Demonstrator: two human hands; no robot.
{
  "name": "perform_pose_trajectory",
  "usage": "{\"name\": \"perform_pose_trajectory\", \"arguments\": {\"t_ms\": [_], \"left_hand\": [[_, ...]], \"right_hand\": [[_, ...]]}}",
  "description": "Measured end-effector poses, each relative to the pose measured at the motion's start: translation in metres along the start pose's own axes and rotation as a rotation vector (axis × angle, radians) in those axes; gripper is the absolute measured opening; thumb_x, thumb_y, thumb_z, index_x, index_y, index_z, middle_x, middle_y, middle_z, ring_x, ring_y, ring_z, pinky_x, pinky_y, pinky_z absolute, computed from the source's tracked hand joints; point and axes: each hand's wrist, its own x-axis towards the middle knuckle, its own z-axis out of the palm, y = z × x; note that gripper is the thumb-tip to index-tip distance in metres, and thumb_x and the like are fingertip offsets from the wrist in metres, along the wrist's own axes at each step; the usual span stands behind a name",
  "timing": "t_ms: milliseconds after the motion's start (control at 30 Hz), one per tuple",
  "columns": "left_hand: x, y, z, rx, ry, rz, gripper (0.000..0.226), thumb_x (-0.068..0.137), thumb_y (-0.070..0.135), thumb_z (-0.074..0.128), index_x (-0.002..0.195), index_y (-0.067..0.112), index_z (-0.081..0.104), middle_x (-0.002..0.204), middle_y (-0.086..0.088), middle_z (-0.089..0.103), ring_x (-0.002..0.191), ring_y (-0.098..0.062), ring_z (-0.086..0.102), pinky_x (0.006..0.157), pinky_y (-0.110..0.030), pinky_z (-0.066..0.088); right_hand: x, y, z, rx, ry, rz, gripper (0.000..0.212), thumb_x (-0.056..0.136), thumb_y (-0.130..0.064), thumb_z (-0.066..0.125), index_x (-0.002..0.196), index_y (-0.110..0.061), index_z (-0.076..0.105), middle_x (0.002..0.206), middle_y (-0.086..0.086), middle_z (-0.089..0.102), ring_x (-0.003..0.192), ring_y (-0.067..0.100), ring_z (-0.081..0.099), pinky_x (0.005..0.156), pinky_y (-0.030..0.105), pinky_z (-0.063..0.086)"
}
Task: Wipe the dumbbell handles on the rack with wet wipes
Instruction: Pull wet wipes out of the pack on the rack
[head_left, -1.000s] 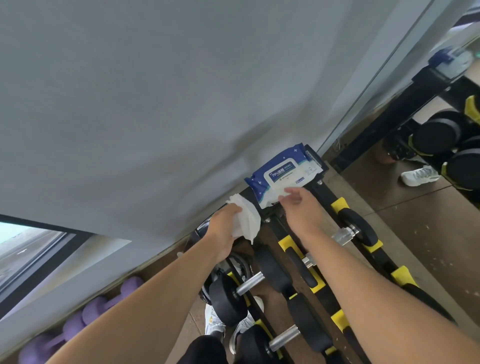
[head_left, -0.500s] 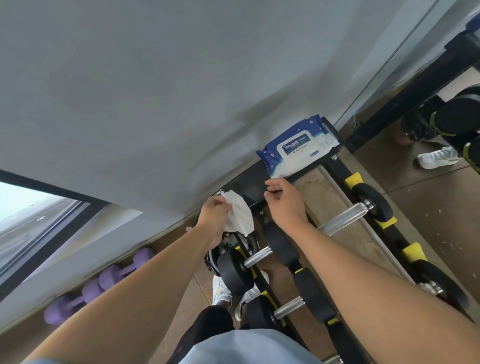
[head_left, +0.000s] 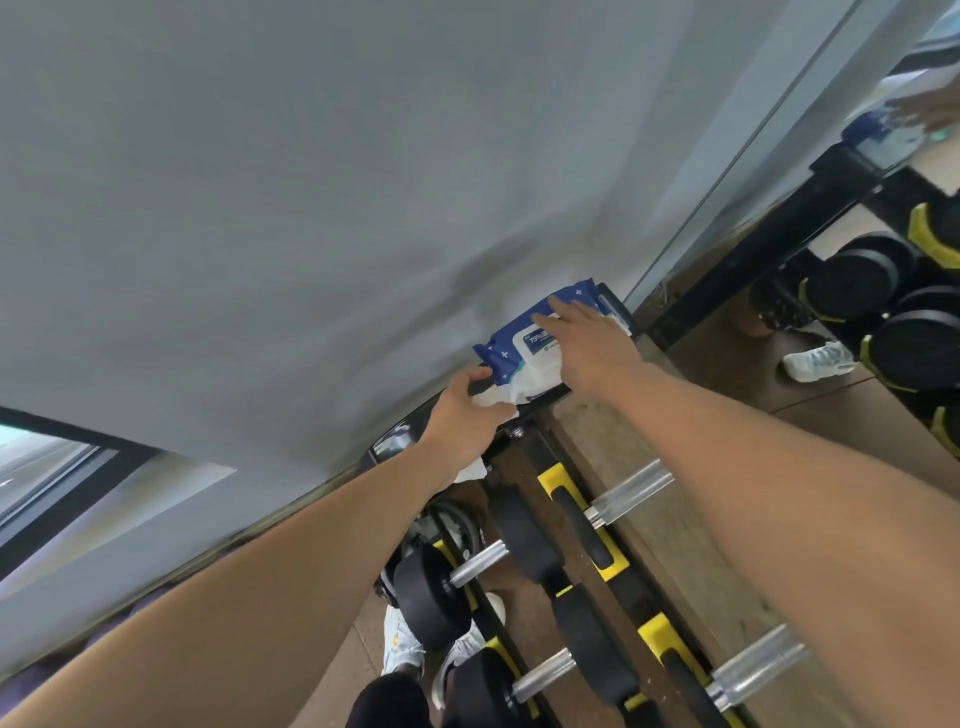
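Grey wall (head_left: 311, 208) runs behind the rack (head_left: 550, 457), and the blue wet wipes pack (head_left: 524, 343) sits at the rack's far end against it. Your right hand (head_left: 592, 348) lies flat on the pack, fingers straight. Your left hand (head_left: 462, 415) grips a white wipe (head_left: 493, 397) (its tail hangs below). Dumbbells (head_left: 524, 540) with chrome handles fill the near rails.

A blue wipes pack (head_left: 511, 347) lies atop the black rack (head_left: 545, 457), a white wipe (head_left: 496, 397) trailing from it. Chrome-handled black dumbbells (head_left: 470, 574) rest on the rails below.
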Motion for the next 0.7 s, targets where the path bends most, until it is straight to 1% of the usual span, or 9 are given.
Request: {"name": "perform_pose_trajectory", "arguments": {"t_ms": [100, 233, 333, 400, 500, 567, 600, 667, 700], "left_hand": [[0.015, 0.01, 0.012, 0.047, -0.021, 0.032, 0.066, 0.09, 0.018, 0.071, 0.146, 0.028, 0.038, 0.13, 0.0, 0.059, 0.095, -0.018, 0.06, 0.067, -0.016, 0.043], [0.038, 0.018, 0.021, 0.086, -0.07, 0.04, 0.081, 0.091, 0.02, 0.071, 0.157, 0.031, 0.025, 0.149, -0.001, 0.046, 0.122, -0.021, 0.052, 0.093, -0.027, 0.044], [0.052, 0.023, 0.03, 0.027, -0.108, 0.0, 0.085, 0.092, 0.027, 0.071, 0.158, 0.032, 0.018, 0.155, -0.004, 0.04, 0.136, -0.026, 0.045, 0.108, -0.037, 0.04], [0.057, 0.022, 0.037, -0.02, -0.095, -0.02, 0.084, 0.093, 0.028, 0.069, 0.159, 0.033, 0.017, 0.155, -0.005, 0.039, 0.136, -0.026, 0.044, 0.108, -0.038, 0.04], [0.06, 0.017, 0.045, -0.074, -0.039, -0.02, 0.076, 0.095, 0.026, 0.067, 0.156, 0.034, 0.023, 0.141, -0.004, 0.051, 0.113, -0.017, 0.052, 0.08, -0.014, 0.046], [0.061, 0.015, 0.049, -0.097, -0.022, -0.011, 0.073, 0.094, 0.022, 0.068, 0.154, 0.033, 0.028, 0.123, 0.003, 0.054, 0.097, -0.01, 0.049, 0.052, -0.001, 0.038], [0.062, 0.013, 0.05, -0.102, -0.024, -0.005, 0.073, 0.094, 0.02, 0.068, 0.154, 0.032, 0.028, 0.118, 0.005, 0.052, 0.095, -0.01, 0.047, 0.048, 0.0, 0.036], [0.064, 0.012, 0.049, -0.093, -0.035, -0.001, 0.074, 0.094, 0.021, 0.069, 0.154, 0.033, 0.027, 0.117, 0.005, 0.05, 0.097, -0.011, 0.047, 0.047, 0.001, 0.036], [0.065, 0.012, 0.049, -0.085, -0.039, -0.005, 0.074, 0.095, 0.023, 0.068, 0.155, 0.034, 0.026, 0.119, 0.004, 0.05, 0.097, -0.011, 0.048, 0.047, -0.001, 0.037]], "right_hand": [[0.013, 0.002, -0.005, -0.086, -0.099, -0.031, 0.084, 0.087, 0.002, 0.058, 0.156, -0.03, 0.024, 0.165, -0.002, 0.017, 0.15, 0.023, 0.02, 0.116, 0.044, 0.034], [0.019, 0.003, -0.009, -0.181, -0.103, -0.095, 0.075, 0.09, -0.001, 0.054, 0.154, -0.031, 0.03, 0.161, -0.004, 0.031, 0.14, 0.023, 0.042, 0.105, 0.039, 0.045], [0.017, 0.004, -0.027, -0.17, -0.137, -0.162, 0.06, 0.09, -0.007, 0.052, 0.147, -0.026, 0.045, 0.137, 0.0, 0.059, 0.105, 0.021, 0.059, 0.088, 0.032, 0.049], [0.02, 0.006, -0.035, -0.126, -0.15, -0.19, 0.048, 0.09, -0.014, 0.052, 0.136, -0.027, 0.058, 0.121, 0.0, 0.067, 0.086, 0.015, 0.054, 0.077, 0.028, 0.046], [0.029, 0.016, -0.029, 0.106, 0.091, -0.085, 0.035, 0.098, -0.026, 0.051, 0.13, -0.028, 0.062, 0.128, -0.002, 0.065, 0.108, 0.018, 0.061, 0.093, 0.036, 0.051], [0.036, 0.024, -0.021, 0.243, 0.361, 0.11, 0.023, 0.097, -0.038, 0.057, 0.115, -0.025, 0.063, 0.111, -0.002, 0.067, 0.096, 0.018, 0.064, 0.084, 0.037, 0.054], [0.038, 0.027, -0.017, 0.272, 0.42, 0.189, 0.021, 0.095, -0.044, 0.058, 0.099, -0.023, 0.061, 0.094, -0.004, 0.065, 0.082, 0.016, 0.063, 0.073, 0.034, 0.054], [0.041, 0.03, -0.006, 0.24, 0.31, 0.18, 0.03, 0.095, -0.048, 0.054, 0.081, -0.022, 0.058, 0.075, -0.007, 0.061, 0.07, 0.015, 0.062, 0.064, 0.03, 0.051], [0.038, 0.028, -0.003, 0.221, 0.196, 0.117, 0.029, 0.097, -0.044, 0.051, 0.084, -0.022, 0.063, 0.081, -0.007, 0.066, 0.078, 0.017, 0.066, 0.07, 0.032, 0.053]]}}
